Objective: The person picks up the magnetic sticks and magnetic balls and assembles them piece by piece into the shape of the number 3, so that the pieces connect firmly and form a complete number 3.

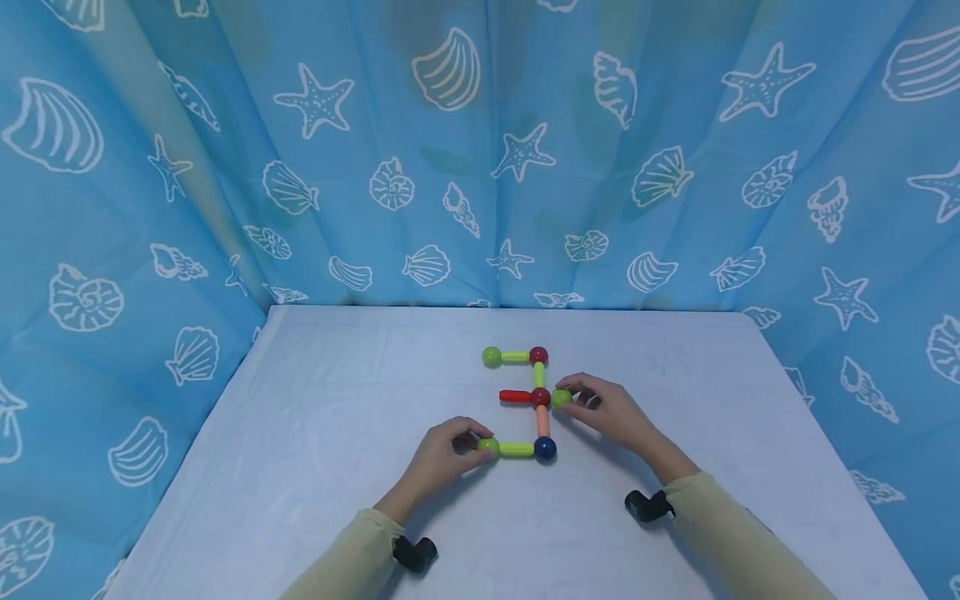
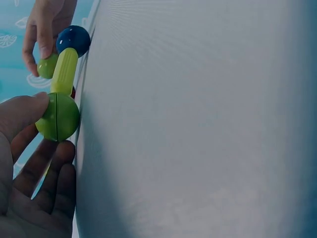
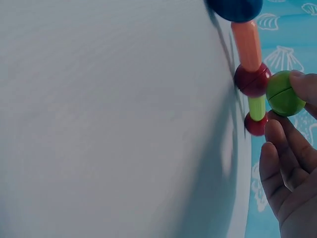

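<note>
My left hand [image 1: 442, 454] pinches a green ball [image 2: 63, 118] between thumb and fingers. From this ball a yellow-green rod [image 1: 517, 449] runs to a dark blue ball [image 1: 545, 449]. A salmon rod [image 3: 246, 44] links the blue ball to a middle red ball [image 1: 540, 397]. My right hand [image 1: 611, 410] holds another green ball [image 3: 285, 96] by thumb and fingertips, right at the middle red ball's right side. A red rod [image 1: 515, 396] points left from that middle ball. Farther back, a short yellow-green rod [image 1: 539, 374] leads to a second red ball [image 1: 538, 356].
At the back, a yellow-green rod [image 1: 514, 357] joins the far red ball to a green ball [image 1: 491, 357]. Everything lies on a white-covered table [image 1: 315, 383]. A blue curtain [image 1: 465, 167] with shell prints hangs behind and at the sides. Black wrist cameras [image 1: 415, 553] sit on both sleeves.
</note>
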The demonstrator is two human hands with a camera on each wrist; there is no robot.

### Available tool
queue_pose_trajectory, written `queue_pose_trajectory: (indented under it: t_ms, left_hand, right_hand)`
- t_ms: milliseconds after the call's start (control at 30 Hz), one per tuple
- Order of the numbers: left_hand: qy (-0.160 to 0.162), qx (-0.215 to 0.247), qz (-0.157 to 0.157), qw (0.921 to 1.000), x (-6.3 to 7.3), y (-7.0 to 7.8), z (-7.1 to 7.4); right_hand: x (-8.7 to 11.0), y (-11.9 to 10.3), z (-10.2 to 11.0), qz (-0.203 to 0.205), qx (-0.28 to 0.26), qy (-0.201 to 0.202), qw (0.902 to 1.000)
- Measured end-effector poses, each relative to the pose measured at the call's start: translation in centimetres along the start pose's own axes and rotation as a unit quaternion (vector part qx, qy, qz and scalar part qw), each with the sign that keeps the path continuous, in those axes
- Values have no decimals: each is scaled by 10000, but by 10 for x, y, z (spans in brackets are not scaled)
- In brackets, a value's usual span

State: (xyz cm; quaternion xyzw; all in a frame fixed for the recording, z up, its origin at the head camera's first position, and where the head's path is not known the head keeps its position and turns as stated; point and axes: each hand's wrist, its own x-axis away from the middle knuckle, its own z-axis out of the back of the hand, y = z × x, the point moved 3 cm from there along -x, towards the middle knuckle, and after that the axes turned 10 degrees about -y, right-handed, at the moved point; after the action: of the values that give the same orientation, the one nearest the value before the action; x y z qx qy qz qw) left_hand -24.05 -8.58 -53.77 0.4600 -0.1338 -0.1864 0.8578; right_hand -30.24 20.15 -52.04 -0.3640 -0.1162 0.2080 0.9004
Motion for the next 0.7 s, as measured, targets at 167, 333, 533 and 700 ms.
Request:
queue_pose_trajectory:
  t_ms: [167,333,533,700]
  left_hand:
    - [17,55,-15,10000,1,1,0]
    - [19,141,-11,9999,2,3,0]
    - [15,199,-89,9998,2,4,1]
    - [10,262,-139,9996,2,4,1]
  right_hand:
    - [-10,-12,-1,89,-11,8,10000]
    - [-23,-22,-4,154,184,-31,9997]
    - [-41,-37,-7,142,262,-143,9995]
    - [-55,-47,-12,259,170,-356,9989]
